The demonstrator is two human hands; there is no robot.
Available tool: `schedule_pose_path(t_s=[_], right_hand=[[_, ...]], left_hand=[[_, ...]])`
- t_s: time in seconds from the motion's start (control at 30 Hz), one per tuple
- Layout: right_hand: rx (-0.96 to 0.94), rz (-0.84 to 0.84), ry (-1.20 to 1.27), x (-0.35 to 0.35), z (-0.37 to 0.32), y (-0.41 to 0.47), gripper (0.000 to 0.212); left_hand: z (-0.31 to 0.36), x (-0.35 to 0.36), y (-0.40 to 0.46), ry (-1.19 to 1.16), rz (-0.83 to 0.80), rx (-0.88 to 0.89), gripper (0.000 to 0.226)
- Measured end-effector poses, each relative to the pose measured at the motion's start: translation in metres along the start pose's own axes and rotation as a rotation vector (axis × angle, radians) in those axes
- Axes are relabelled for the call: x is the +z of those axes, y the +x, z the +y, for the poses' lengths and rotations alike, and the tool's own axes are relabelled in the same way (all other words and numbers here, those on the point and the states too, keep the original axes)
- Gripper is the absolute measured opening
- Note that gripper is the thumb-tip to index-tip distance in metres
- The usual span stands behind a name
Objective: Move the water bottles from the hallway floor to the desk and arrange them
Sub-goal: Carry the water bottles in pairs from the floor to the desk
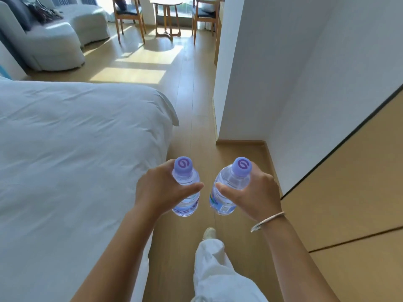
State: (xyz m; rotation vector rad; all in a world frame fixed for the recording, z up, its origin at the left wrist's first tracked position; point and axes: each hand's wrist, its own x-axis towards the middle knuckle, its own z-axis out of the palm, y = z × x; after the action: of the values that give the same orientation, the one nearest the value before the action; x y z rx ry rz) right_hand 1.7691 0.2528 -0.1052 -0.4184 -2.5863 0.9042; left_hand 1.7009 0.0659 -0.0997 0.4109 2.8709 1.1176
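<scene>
I carry two clear water bottles with purple caps in front of me, above the wooden floor. My left hand (159, 188) grips the left bottle (186, 192) round its upper body, thumb across the front. My right hand (253, 192) grips the right bottle (229, 190) the same way; a bracelet sits on that wrist. Both bottles are upright, slightly tilted, a small gap between them. A thin wooden edge, possibly the desk (218, 31), shows past the white wall corner at the upper right.
A white bed (76, 149) fills the left side. A white wall (272, 73) and wooden panels (349, 203) bound the right. A narrow wooden floor strip (194, 105) runs ahead to a round table (166, 5), two chairs and a sofa (54, 40).
</scene>
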Motion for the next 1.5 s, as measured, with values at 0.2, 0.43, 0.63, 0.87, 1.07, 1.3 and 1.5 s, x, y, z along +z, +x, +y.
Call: schedule_pose_path(t_s=[0.2,0.43,0.63,0.87,1.07,1.3,1.5], right_hand=[[-0.049,-0.059,0.009,0.023,0.017,0.136,0.052],[-0.099,-0.023,-0.008,0.045,0.032,0.284,0.047],[-0.113,-0.061,-0.008,0.086,0.042,0.379,0.046],[-0.100,-0.061,-0.016,0.149,0.041,0.506,0.046],[-0.087,0.024,-0.030,0.198,0.018,0.631,0.048],[-0.060,0.024,-0.021,0.240,0.007,0.751,0.048],[-0.067,-0.011,-0.010,0.277,0.017,0.856,0.050]], left_hand=[[0.012,0.016,0.132,0.014,0.016,-0.012,0.029],[0.018,0.027,0.269,0.040,0.099,-0.023,0.038],[0.002,0.037,0.370,0.088,0.116,0.001,0.041],[-0.025,0.039,0.511,0.075,0.054,0.018,0.040],[-0.040,0.013,0.654,0.090,0.041,0.039,0.039],[-0.059,-0.002,0.789,0.093,0.063,0.010,0.038],[-0.068,0.013,0.900,0.116,0.025,0.017,0.039]])
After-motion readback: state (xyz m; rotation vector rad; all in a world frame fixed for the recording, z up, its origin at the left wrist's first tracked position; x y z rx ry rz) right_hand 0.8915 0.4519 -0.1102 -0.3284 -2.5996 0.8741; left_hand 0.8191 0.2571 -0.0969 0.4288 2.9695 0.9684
